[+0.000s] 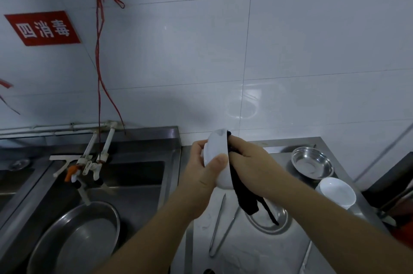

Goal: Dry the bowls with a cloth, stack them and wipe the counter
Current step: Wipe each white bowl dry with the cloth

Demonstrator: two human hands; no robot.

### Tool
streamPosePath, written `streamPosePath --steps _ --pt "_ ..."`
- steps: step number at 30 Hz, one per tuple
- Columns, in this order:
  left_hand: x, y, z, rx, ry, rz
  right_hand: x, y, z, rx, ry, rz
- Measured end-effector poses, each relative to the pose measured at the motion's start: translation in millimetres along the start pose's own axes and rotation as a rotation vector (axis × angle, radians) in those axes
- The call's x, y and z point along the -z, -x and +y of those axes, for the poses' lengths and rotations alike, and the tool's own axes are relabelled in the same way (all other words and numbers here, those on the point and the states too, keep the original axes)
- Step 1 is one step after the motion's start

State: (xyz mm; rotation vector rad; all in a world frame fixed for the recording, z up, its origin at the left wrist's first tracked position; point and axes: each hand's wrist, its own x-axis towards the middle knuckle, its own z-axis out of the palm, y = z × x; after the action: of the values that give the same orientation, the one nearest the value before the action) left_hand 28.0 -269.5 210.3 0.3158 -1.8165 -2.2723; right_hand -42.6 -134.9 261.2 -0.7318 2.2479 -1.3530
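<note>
My left hand (206,169) grips a white bowl (218,150) tipped on its side above the steel counter (241,255), thumb across its outer wall. My right hand (250,162) presses a dark cloth (243,195) into the bowl's opening; the cloth's loose end hangs down below the bowl. A second white bowl (337,193) stands upright at the counter's right side. Behind it sits a steel bowl (312,162), and another steel bowl (270,222) lies under the hanging cloth.
Metal tongs (220,229) lie on the counter near the front. A sink (125,184) to the left holds a large steel basin (76,242) under the taps (89,166). White tiled wall behind; dark items crowd the right edge.
</note>
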Motion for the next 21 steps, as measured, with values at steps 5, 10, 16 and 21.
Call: streamPosePath --steps 5,10,16,21 --pt "4 9 -9 -0.046 -0.177 -0.102 8 15 0 -0.348 -0.643 0.002" --pt "10 9 -8 -0.079 -0.332 -0.162 1 15 17 -0.498 -1.099 -0.004" --pt "20 4 -12 -0.094 -0.541 -0.282 1 19 26 -0.493 -1.085 -0.017" --pt "14 0 -12 0.096 -0.478 -0.192 2 20 35 -0.359 -1.244 0.078"
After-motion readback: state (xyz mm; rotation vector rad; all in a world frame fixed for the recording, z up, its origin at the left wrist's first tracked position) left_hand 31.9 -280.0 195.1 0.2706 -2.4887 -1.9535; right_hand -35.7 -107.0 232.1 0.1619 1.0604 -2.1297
